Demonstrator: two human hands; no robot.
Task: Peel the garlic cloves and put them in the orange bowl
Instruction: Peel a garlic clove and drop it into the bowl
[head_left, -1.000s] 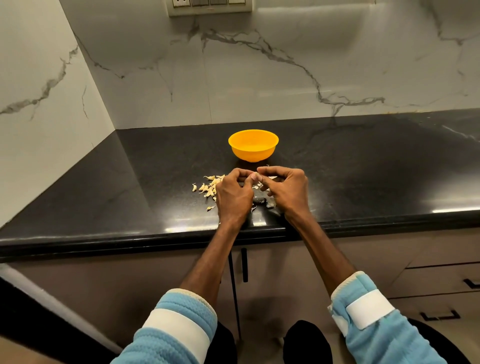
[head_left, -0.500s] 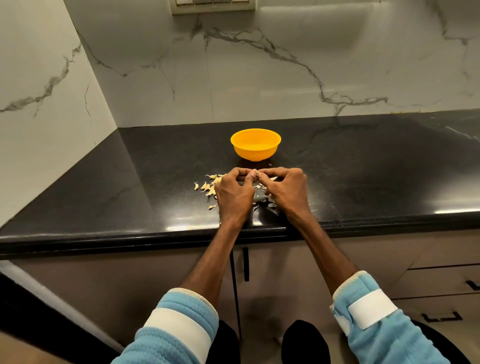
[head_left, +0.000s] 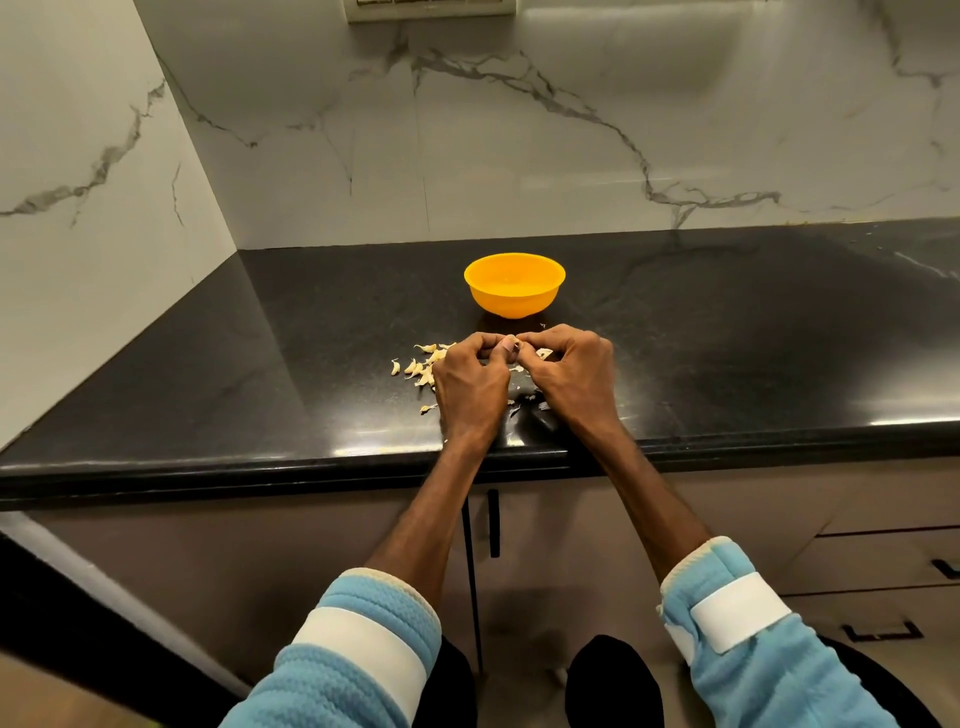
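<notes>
An orange bowl (head_left: 514, 285) stands on the black counter, just beyond my hands. My left hand (head_left: 470, 384) and my right hand (head_left: 571, 379) meet fingertip to fingertip over the counter and pinch one small garlic clove (head_left: 510, 345) between them; most of the clove is hidden by the fingers. Several pale unpeeled cloves (head_left: 423, 364) lie in a loose pile left of my left hand. Bits of papery skin (head_left: 524, 400) lie on the counter under and between my hands.
The black stone counter (head_left: 753, 353) runs to a marble wall at the back and left, with a corner at the far left. Its front edge lies just under my wrists. Cabinet doors and drawers with dark handles (head_left: 492, 522) are below.
Both hands stay together on the clove near the same spot; the fingertips have shifted slightly as they work at it. The bowl and the pile have not moved.
</notes>
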